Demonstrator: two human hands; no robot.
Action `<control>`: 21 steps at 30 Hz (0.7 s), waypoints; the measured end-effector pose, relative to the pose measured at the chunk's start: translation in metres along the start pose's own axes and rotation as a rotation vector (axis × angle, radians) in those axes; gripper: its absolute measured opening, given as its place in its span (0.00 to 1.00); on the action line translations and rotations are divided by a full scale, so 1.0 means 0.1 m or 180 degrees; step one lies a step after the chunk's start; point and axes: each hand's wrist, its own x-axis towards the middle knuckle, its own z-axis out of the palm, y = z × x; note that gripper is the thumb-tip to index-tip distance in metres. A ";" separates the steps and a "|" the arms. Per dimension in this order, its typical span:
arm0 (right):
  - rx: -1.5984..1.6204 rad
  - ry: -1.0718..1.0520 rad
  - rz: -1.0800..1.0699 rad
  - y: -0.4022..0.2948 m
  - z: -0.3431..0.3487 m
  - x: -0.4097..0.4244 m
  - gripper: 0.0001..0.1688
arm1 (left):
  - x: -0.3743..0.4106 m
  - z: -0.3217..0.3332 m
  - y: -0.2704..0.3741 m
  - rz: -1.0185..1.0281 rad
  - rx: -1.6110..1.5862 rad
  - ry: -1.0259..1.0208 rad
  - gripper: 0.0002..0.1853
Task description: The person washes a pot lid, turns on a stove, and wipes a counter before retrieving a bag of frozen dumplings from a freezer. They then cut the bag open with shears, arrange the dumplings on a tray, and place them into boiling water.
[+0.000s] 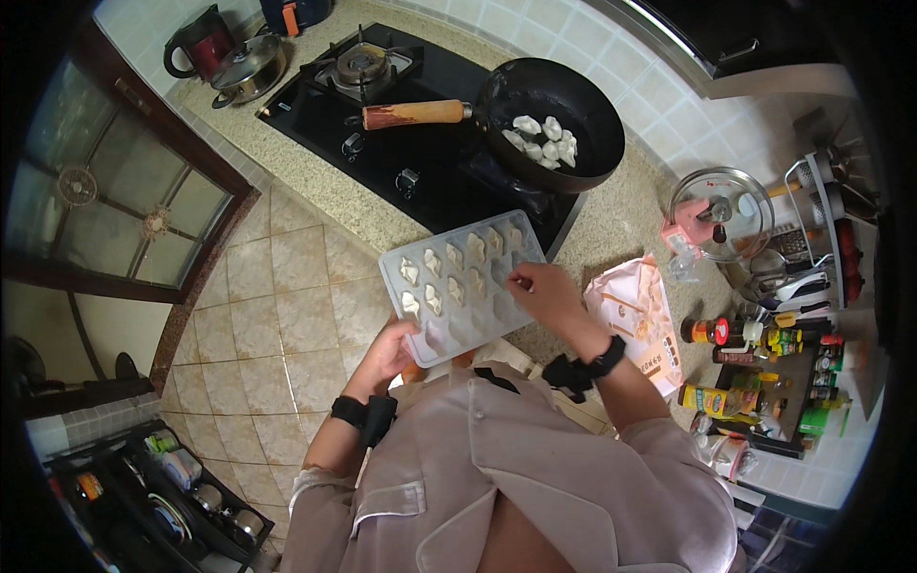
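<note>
My left hand (394, 349) grips the lower left corner of a translucent plastic tray (451, 344), held just in front of the stove. Dumplings (432, 299) lie in many of its compartments, while several along the near and right sides hold none. Over the tray's right part is my right hand (548, 294), fingertips bent together; whether a dumpling is between them is hidden. Beyond the tray, a black wok (598, 143) with a wooden handle (415, 114) rests on the right burner, and several white dumplings (550, 149) sit together inside it.
A pink printed food bag (634, 308) lies on the counter at right, near a glass lid (745, 193), sauce bottles (706, 401) and a utensil rack (831, 215). At far left stand a lidded pot (251, 68) and a red kettle (204, 43), beyond the gas stove (301, 114).
</note>
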 end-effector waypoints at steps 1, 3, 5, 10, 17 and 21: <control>0.0119 -0.0028 0.0043 0.12 0.18 0.01 0.11 | 0.01 -0.01 -0.01 -0.0003 -0.0015 -0.0010 0.36; 0.0203 0.0007 0.0035 0.18 0.41 0.06 0.11 | 0.00 -0.01 -0.01 0.0034 -0.0058 0.0004 0.36; 0.0121 0.0171 -0.0017 0.16 0.57 0.11 0.10 | 0.00 0.02 -0.02 0.0067 -0.0091 0.0017 0.36; -0.0177 0.0265 -0.0011 0.25 0.88 0.24 0.07 | -0.04 0.09 -0.02 0.0229 0.0023 -0.0059 0.36; -0.0587 0.0460 -0.0433 0.31 0.88 0.30 0.05 | -0.05 0.11 0.01 0.0203 0.0091 -0.0137 0.38; -0.0914 0.0136 -0.0318 0.29 0.86 0.33 0.07 | -0.08 0.20 0.03 0.0247 0.0078 -0.0076 0.38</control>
